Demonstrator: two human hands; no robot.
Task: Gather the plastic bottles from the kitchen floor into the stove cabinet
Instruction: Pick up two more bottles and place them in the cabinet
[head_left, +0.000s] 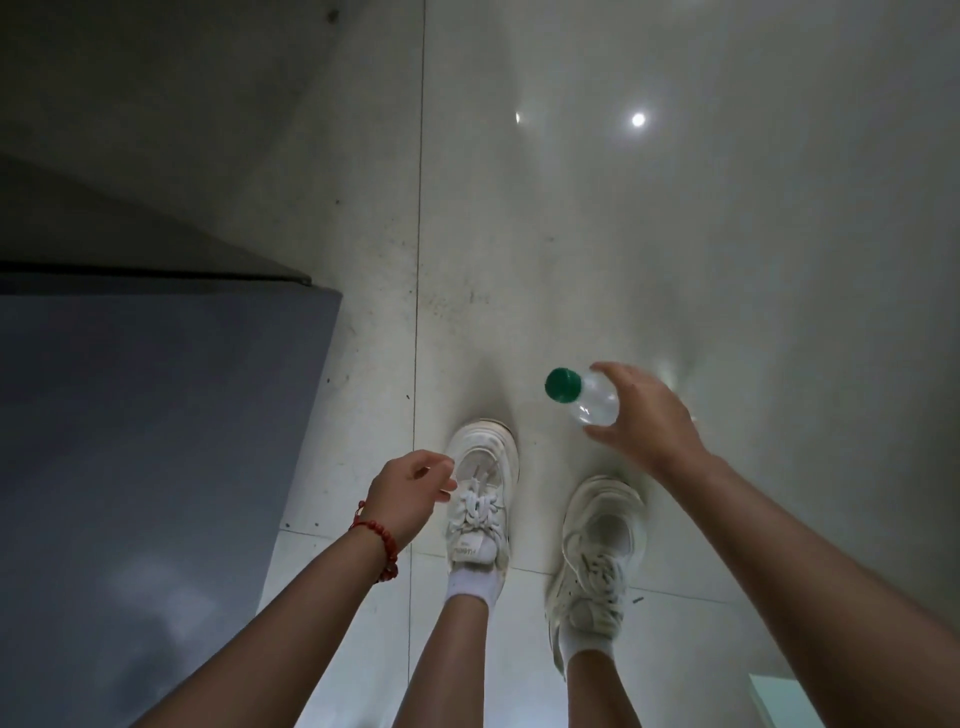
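Observation:
I look straight down at the pale tiled floor. My right hand (641, 415) grips a clear plastic bottle with a green cap (562, 385), cap pointing left, held above the floor. My left hand (410, 491), with a red bead bracelet at the wrist, has its fingers curled round something clear, apparently a second clear bottle (451, 480). Most of that thing is hidden behind the hand and blends with the white shoe below it.
My two white sneakers (480, 488) (597, 551) stand on the glossy tiles. A dark grey cabinet or counter face (156, 441) fills the left side. Ceiling lights reflect on the open floor (639, 119) ahead. A pale box corner (779, 699) shows at bottom right.

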